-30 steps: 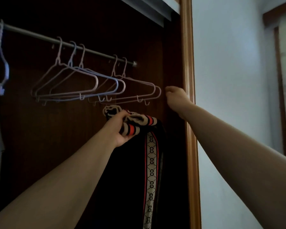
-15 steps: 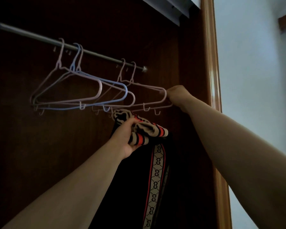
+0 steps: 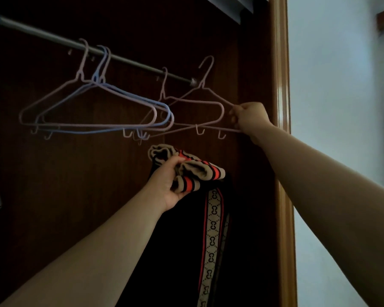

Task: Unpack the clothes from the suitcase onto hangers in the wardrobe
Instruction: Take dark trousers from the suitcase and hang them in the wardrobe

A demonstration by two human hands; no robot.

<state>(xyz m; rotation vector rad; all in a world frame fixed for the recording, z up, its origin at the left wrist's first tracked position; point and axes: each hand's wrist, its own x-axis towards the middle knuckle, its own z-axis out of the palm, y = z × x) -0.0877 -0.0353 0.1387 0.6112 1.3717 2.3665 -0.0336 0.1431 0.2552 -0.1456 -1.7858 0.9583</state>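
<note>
R hand [image 3: 249,117] pinches pink hanger [image 3: 206,73] end, center-right, hook off rail [image 3: 42,34]. L hand [image 3: 167,185] clenches striped top of dark garment [image 3: 212,229], center; its shape hard to make out, bottom cut off at lower edge.

- No readable words or numbers are found anywhere.
- A repeated interlocking double-letter monogram is seen running down the beige band [image 3: 212,229] of the dark garment [image 3: 175,251]; whether the letters are C or G cannot be told.
</note>
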